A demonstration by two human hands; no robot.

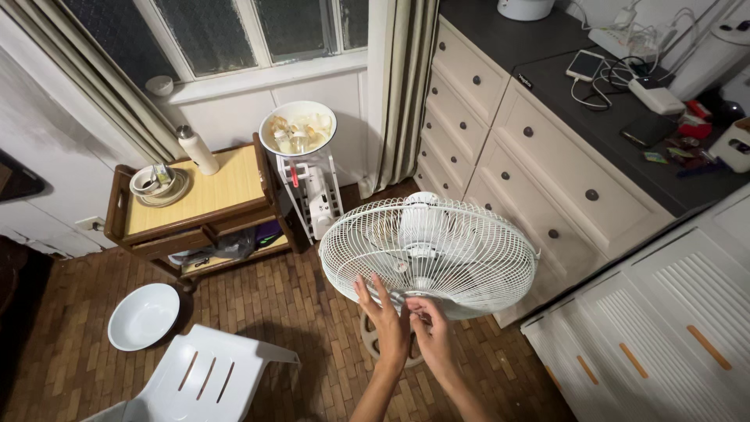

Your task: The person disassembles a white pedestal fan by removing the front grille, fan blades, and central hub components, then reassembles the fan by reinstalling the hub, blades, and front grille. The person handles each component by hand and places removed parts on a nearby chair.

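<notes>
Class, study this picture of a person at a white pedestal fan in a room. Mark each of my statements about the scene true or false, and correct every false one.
1. Both hands touch the lower front of the fan grille. True: left hand and right hand meet at its bottom edge.
2. The white basin sits on the wooden trolley. False: it lies on the brick-patterned floor.
3. A white bottle stands upright on the trolley. True.
4. The fan's front grille has been removed. False: it covers the blades.
5. The white plastic chair stands right of the fan. False: it is on the left.
</notes>
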